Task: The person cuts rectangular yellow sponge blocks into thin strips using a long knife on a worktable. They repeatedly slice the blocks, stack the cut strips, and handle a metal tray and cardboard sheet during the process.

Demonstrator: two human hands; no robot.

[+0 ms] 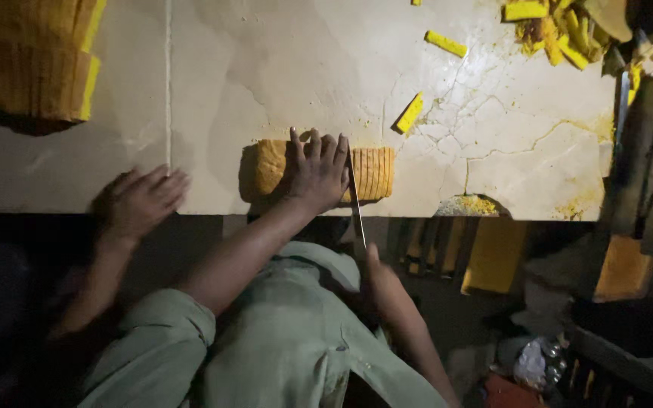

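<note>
Two hands work at the near edge of the table (213,91), a pale, cracked slab dusted with yellow crumbs. The left hand (317,172) lies flat on top of the loaf (266,168), fingers spread and pointing toward the far edge, palm pressing down on its middle. The loaf is a long yellow-brown block lying along the near edge, roughly midway between the table's left and right ends. Its right end (376,172) is already cut into thin upright slices that stand packed together.

The knife (355,202) stands with its blade in the loaf just beside the left hand's fingers, between the hand and the cut slices, and its handle reaches back over the near edge. The right hand (378,266) is closed round that handle below the table's edge, in shadow, so the single fingers cannot be made out.

A third hand (141,202), belonging to another person, rests near the same edge to the left of the loaf and well apart from it, its fingers loosely together.

A stack of yellow slabs (28,60) fills the far left corner. A heap of yellow trimmings (553,34) lies in the far right corner, with one strip (410,113) and another strip (446,43) loose on the table between the heap and the loaf. A small mound of crumbs (474,204) sits at the near edge, right of the loaf.
</note>
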